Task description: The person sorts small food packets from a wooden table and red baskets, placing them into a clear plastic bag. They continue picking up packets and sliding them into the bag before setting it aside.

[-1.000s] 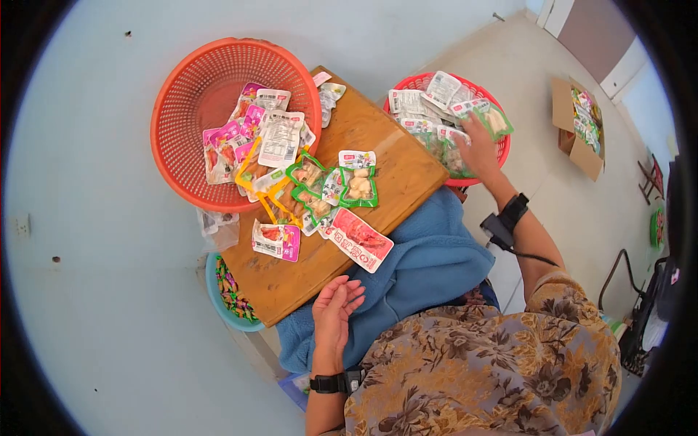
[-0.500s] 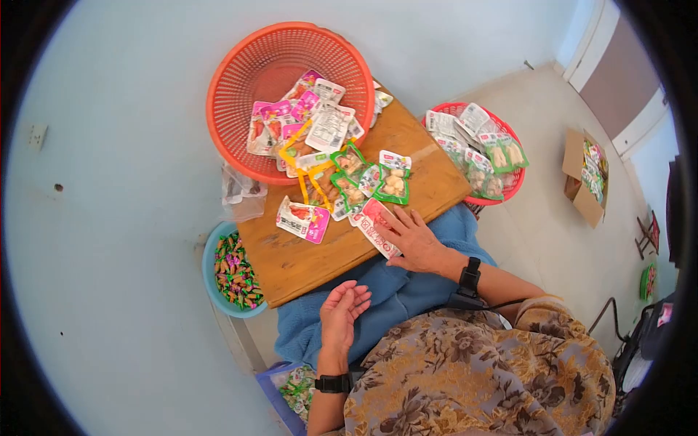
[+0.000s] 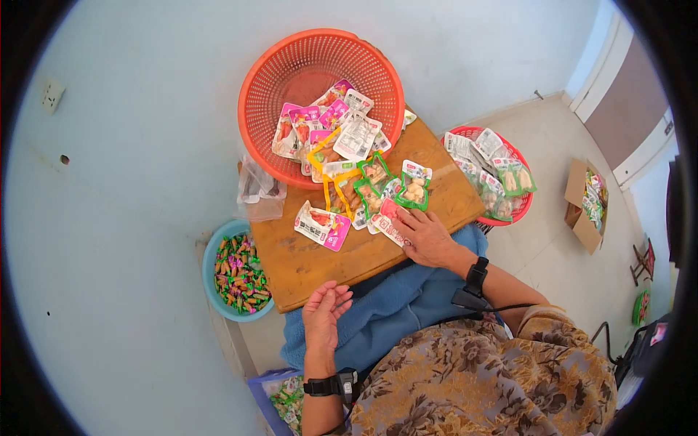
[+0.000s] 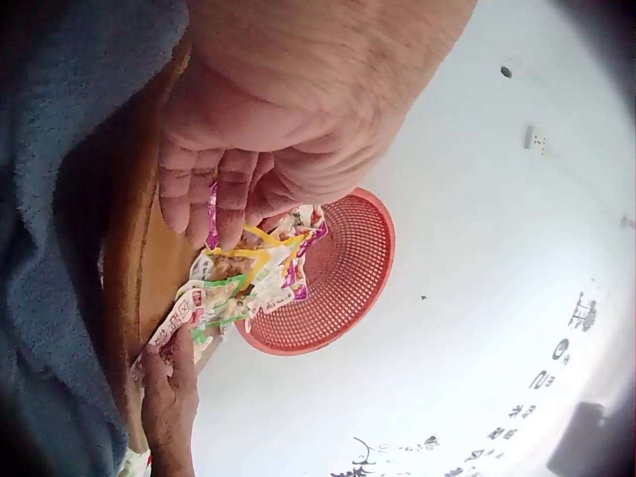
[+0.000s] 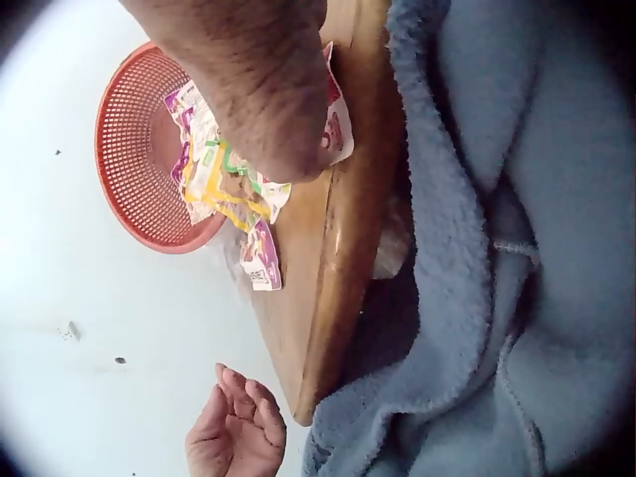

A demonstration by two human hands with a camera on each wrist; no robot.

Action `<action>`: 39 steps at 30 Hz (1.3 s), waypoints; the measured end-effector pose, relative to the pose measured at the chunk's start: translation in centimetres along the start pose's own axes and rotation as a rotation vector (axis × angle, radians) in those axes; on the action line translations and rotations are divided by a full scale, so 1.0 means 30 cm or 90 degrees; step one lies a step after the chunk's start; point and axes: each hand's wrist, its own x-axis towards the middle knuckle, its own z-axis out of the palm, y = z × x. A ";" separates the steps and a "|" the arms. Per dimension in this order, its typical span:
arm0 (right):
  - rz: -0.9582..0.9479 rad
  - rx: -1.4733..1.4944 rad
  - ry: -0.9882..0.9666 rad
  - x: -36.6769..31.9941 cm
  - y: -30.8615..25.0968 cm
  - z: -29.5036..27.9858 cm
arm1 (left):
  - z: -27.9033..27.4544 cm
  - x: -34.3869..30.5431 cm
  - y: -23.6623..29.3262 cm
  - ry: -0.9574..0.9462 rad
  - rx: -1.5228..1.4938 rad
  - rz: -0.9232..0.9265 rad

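In the head view the right hand (image 3: 429,240) rests with spread fingers on a red-and-white packet (image 3: 391,221) near the edge of the wooden table (image 3: 291,270). The left hand (image 3: 322,312) hangs loosely curled in front of the table edge, holding nothing; in the left wrist view it (image 4: 258,149) shows relaxed fingers. Beside the red-and-white packet lie green-edged packets (image 3: 415,185), yellow-edged packets and a pink-and-white packet (image 3: 323,226). An orange-red basket (image 3: 262,80) with more packets stands at the table's back left, its front packets spilling toward the tabletop.
A red basket (image 3: 525,203) of packets stands right of the table. At the left, a blue basin (image 3: 209,276) holds small wrapped pieces, with a purple container (image 3: 263,400) below. A cardboard box (image 3: 578,185) sits on the floor at right. Blue cloth (image 3: 378,312) covers the lap.
The right hand has come from the red basket at the right to the red-and-white packet on the table. A green-edged packet it touched there remains in that basket. The view has shifted.
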 end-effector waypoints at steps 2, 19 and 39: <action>0.001 -0.005 0.011 0.016 0.003 -0.008 | 0.010 0.007 0.020 -0.007 -0.001 0.003; 0.117 0.021 0.050 0.058 0.136 0.076 | 0.037 0.182 0.198 0.005 0.032 0.076; 0.156 -0.027 0.012 0.080 0.099 0.052 | -0.044 0.828 0.490 0.147 -0.014 0.067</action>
